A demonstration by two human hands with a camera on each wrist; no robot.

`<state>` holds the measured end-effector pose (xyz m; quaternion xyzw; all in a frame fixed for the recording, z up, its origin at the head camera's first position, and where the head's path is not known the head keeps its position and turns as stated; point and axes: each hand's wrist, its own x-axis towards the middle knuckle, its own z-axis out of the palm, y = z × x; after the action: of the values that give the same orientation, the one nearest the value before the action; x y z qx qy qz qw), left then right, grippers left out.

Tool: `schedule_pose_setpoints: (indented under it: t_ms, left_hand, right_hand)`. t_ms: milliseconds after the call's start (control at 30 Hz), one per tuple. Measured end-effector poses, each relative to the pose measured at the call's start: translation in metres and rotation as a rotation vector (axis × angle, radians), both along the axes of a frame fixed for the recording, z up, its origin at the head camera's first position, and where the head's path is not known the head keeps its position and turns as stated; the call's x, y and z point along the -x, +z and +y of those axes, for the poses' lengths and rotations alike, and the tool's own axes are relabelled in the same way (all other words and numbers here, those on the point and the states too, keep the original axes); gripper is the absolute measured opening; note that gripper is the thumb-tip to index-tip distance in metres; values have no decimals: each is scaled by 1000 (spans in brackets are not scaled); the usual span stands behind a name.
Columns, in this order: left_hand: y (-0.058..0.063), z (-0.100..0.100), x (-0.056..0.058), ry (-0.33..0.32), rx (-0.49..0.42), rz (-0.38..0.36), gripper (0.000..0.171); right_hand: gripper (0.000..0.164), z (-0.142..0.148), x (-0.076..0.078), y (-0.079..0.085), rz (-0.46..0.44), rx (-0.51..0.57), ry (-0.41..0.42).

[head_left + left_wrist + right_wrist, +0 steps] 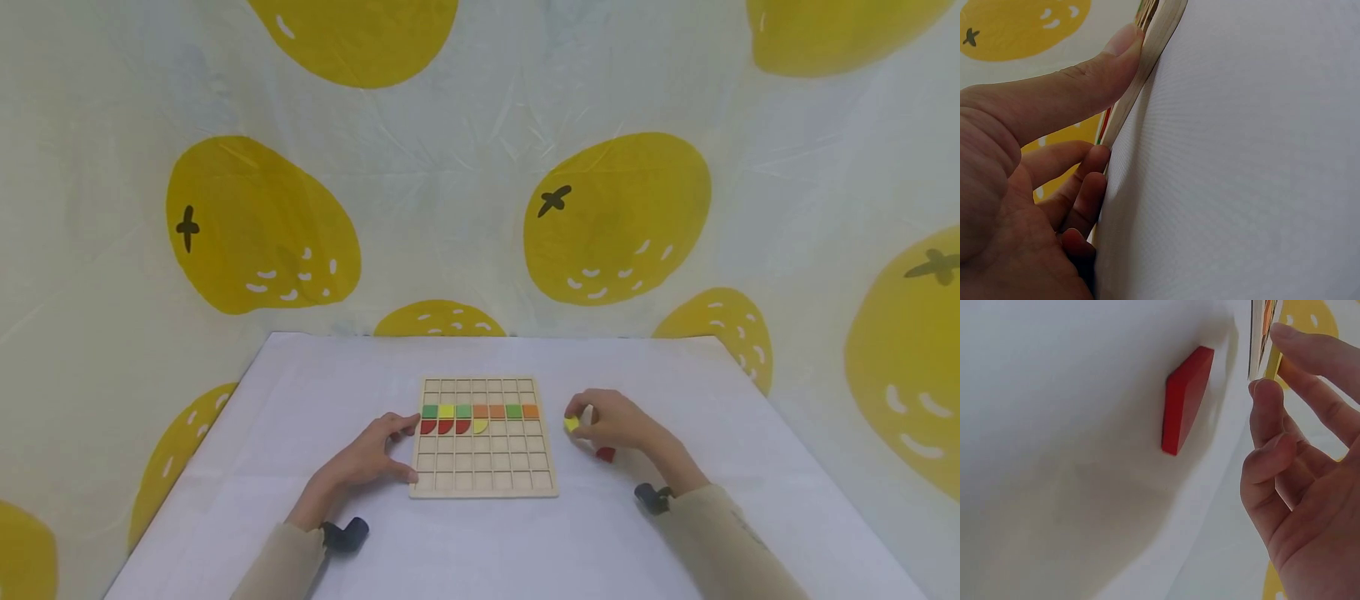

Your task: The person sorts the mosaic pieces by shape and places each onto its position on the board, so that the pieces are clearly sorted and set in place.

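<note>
Right hand [618,421] pinches small yellow flat wooden piece [572,424] between fingertips. Red flat wooden piece [605,454] lies beside it. Left hand [375,454], fingers straight, steadies square wooden grid board [484,486].

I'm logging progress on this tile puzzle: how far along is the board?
Early on. The wooden grid board has one row filled with green, yellow and orange squares and four quarter-round pieces begun below it. The left hand steadies the board's edge, and the right hand pinches a yellow piece. A red piece waits on the table, and most cells are empty.
</note>
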<state>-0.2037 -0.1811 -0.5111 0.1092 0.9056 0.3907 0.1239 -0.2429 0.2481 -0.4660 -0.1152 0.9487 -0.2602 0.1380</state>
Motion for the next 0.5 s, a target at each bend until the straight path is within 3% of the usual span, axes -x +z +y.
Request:
schedule_pose_setpoints:
  t_ms: [500]
  left_hand:
    - [1,-1,-1,0,-7,-5,100]
  right_hand:
    - [23,-22,6,4,76,-3,84]
